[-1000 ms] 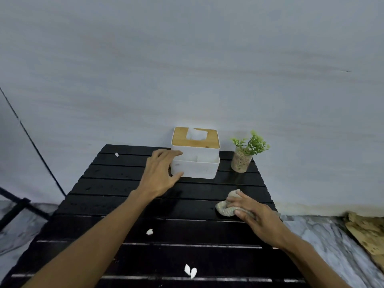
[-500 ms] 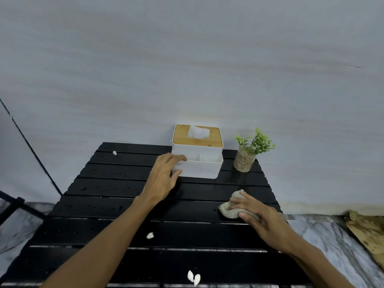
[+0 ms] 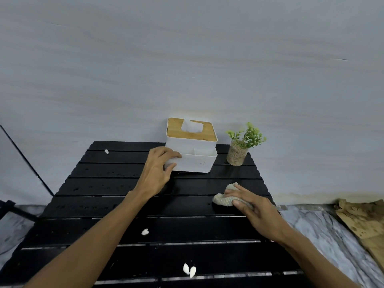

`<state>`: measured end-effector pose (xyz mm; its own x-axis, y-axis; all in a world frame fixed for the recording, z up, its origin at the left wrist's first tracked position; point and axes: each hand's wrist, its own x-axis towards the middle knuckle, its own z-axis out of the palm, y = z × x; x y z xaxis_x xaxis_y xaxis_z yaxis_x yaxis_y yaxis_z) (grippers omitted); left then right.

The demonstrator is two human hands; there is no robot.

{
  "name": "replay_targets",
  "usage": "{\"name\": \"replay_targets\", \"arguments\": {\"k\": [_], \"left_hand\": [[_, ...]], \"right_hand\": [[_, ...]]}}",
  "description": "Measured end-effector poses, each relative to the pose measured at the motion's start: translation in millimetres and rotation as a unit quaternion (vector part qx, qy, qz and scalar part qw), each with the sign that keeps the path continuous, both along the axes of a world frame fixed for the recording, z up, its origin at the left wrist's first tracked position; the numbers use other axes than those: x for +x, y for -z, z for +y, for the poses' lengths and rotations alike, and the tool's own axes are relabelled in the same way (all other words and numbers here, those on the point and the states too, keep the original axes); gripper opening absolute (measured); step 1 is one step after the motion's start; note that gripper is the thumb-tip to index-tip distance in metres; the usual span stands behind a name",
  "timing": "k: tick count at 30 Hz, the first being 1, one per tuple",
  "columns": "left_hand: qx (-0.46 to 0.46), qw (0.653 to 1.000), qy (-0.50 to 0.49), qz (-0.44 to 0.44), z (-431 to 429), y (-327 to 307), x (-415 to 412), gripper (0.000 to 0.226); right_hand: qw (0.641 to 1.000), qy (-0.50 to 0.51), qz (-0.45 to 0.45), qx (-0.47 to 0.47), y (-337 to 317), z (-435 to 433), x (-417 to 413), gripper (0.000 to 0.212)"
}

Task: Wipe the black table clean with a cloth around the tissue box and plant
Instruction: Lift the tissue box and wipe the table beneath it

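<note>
A white tissue box (image 3: pixel 194 154) with a wooden lid stands at the back of the black slatted table (image 3: pixel 116 190). My left hand (image 3: pixel 156 170) grips the box's front left corner, fingers over its rim and thumb on its front wall. To the box's right stands a small green plant (image 3: pixel 241 147) in a glass pot. A beige knitted cloth (image 3: pixel 225 198) lies bunched on the table's right side, and my right hand (image 3: pixel 255 210) presses down on it. Water drops speckle the slats on the left.
White scraps lie on the table: one at the back left (image 3: pixel 106 151), one in the middle (image 3: pixel 144 231), two near the front edge (image 3: pixel 189 270). A grey wall rises right behind the table. Brown crumpled paper (image 3: pixel 365 221) lies on the marble floor at the right.
My left hand has closed onto the tissue box's front left corner. My right hand has stayed on the cloth in about the same spot.
</note>
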<state>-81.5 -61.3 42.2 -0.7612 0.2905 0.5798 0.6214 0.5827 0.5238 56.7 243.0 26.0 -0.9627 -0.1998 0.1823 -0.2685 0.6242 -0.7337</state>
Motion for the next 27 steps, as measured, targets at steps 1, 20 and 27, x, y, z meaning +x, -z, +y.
{"name": "replay_targets", "arguments": {"k": [1,20,27], "left_hand": [[-0.001,1.0,0.003,0.003,-1.3,-2.4,0.5,0.03],[0.108,0.993,0.04,0.005,-34.9,-106.1,31.6,0.026],[0.138,0.99,0.041,0.003,-35.9,-125.2,39.0,0.024]], "right_hand": [[1.0,0.017,-0.001,-0.022,-3.7,-2.9,0.5,0.029],[0.941,0.271,0.006,0.201,8.9,-34.7,-38.7,0.035],[0.976,0.167,0.037,0.135,0.3,-124.0,-44.3,0.029]]}}
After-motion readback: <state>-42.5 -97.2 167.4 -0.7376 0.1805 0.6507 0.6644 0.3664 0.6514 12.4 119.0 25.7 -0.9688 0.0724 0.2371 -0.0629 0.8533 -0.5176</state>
